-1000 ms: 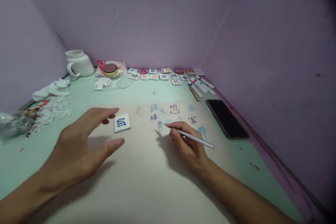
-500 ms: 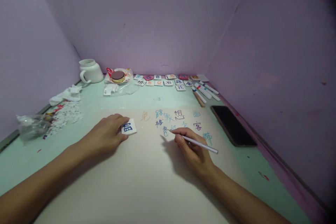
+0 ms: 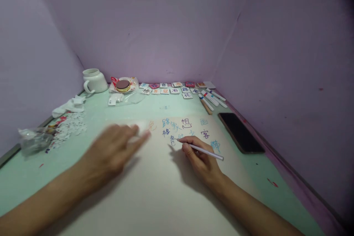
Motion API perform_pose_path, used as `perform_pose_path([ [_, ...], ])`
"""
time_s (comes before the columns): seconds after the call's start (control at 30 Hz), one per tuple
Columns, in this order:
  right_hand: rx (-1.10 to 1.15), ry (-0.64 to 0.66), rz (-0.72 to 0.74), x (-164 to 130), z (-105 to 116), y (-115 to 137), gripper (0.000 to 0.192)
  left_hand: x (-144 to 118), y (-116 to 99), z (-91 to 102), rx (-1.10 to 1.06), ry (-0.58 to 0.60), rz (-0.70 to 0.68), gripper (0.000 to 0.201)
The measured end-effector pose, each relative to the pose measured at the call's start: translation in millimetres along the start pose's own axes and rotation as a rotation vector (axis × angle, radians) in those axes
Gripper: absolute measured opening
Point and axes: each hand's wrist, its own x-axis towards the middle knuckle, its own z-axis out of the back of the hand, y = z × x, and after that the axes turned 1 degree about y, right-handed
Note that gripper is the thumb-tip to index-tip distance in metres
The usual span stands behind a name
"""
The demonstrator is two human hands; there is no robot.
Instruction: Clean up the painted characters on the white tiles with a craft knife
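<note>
Writing goes best with the right hand (image 3: 203,162) pinching the white pen (image 3: 203,150) low, tip resting on the cream paper (image 3: 166,188) beside the blue characters (image 3: 177,127), while the blurred left hand (image 3: 116,151), fingers loosely spread, covers the white tile (image 3: 142,127).

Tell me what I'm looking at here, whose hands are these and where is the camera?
The camera sits on a person's head, looking down, so these are that person's own hands. The right hand holds a thin white pen with its tip on a big sheet of paper that has coloured characters written on it. The left hand is blurry from moving, over a white tile on the paper; whether it grips the tile is unclear. On the green table lie small character tiles, markers, a dark phone and a white mug.
</note>
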Motion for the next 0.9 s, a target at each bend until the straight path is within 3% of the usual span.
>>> perform_pose_path([
  [0.07,0.009,0.003,-0.011,-0.4,0.1,-0.5,0.02,-8.8,-15.1,-3.7,0.016,0.118,-0.219,0.061],
  [0.13,0.019,0.01,-0.022,-0.6,0.1,-1.3,0.021,-16.0,-24.3,-1.4,0.058,0.072,-0.265,0.068],
  [0.23,0.042,0.003,-0.019,-0.6,-0.4,-3.4,0.022,-17.1,-22.2,5.2,0.087,-0.069,-0.08,0.059],
  [0.33,0.06,-0.031,-0.011,-0.2,-1.9,-6.2,0.023,-7.6,-7.9,-0.6,0.046,0.068,0.185,0.042],
  [0.4,0.07,-0.045,-0.007,1.2,-3.1,-7.9,0.025,1.8,0.7,-12.8,-0.02,0.174,0.331,0.043],
  [0.47,0.064,-0.096,0.006,3.7,-3.5,-9.2,0.026,11.2,4.2,-28.5,-0.028,0.176,0.43,0.05],
  [0.63,-0.361,-0.275,0.128,7.2,0.9,-9.5,0.024,17.6,-4.3,-62.4,0.115,0.025,0.406,0.05],
  [0.73,-0.503,-0.227,0.176,3.3,2.3,-9.0,0.03,9.8,-8.2,-70.2,0.14,-0.029,0.389,0.047],
  [0.9,-0.485,-0.142,0.181,-10.0,2.7,-7.7,0.028,-3.4,-13.6,-72.8,0.14,0.008,0.404,0.047],
])
